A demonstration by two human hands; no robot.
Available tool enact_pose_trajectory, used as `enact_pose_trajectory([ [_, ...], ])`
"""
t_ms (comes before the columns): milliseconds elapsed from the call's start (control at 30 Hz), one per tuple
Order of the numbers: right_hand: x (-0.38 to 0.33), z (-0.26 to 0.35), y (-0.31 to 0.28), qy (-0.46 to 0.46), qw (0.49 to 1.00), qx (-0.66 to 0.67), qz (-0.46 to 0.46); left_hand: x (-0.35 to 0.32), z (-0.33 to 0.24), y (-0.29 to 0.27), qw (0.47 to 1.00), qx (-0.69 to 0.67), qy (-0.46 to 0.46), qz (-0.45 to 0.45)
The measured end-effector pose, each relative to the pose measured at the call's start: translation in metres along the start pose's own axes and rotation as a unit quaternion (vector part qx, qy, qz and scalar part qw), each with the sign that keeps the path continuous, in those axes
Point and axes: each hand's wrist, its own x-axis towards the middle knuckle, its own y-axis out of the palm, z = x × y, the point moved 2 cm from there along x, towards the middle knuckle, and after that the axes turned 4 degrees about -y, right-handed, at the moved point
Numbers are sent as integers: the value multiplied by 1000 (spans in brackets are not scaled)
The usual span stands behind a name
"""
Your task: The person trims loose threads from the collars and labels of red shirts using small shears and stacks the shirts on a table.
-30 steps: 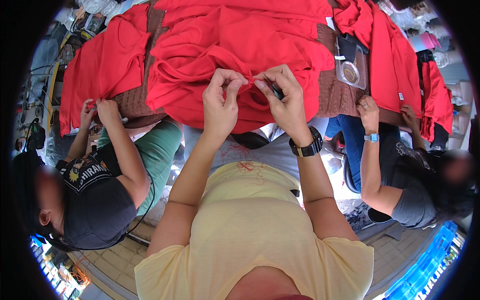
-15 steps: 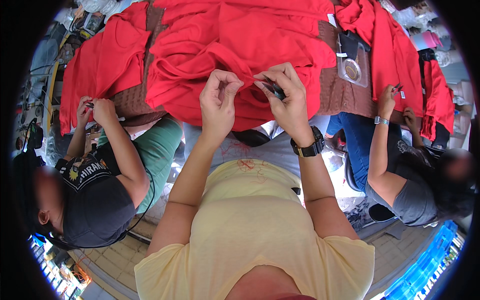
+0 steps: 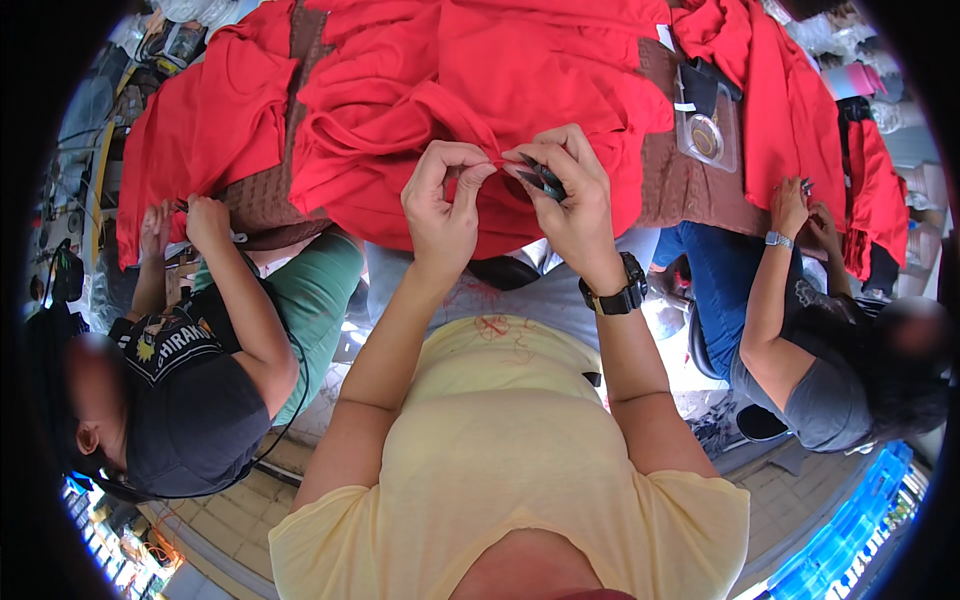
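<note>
A red garment (image 3: 400,95) lies bunched on the table in front of me, its folds reaching the near edge. My left hand (image 3: 445,195) is closed in a pinch at its near part, thumb against forefinger. A bit of red shows between the two hands; whether it is cloth edge or thread is too small to tell. My right hand (image 3: 575,185) is wrapped round small dark thread snips (image 3: 545,180), whose blades point up and left towards the left fingertips. Its thumb and forefinger also come together close to the red bit.
Co-workers sit on both sides, each with hands at red garments; the left one's hands (image 3: 205,220) and the right one's hand (image 3: 789,210) are near the table edge. A clear plastic box (image 3: 707,135) rests on the brown tablecloth (image 3: 690,190). Red thread scraps (image 3: 495,325) cling to my lap.
My hands have come slightly closer together, and the left thumb has straightened against the forefinger. The snips have turned a little in my right hand. The right co-worker's raised hand has shifted.
</note>
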Motion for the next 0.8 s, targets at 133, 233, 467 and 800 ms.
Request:
enact_pose_trajectory([
  [133,-1,1,1,-9,1000,-16,-4,-2,1,-3,999,33,6,34],
  [233,-1,20,3,-8,994,-39,-100,-6,5,-5,998,4,-24,55],
  [467,-27,14,16,213,965,141,53,-5,6,-2,999,-34,-28,11],
  [800,-16,11,28,239,957,156,50,-7,0,-3,999,-4,-39,11],
])
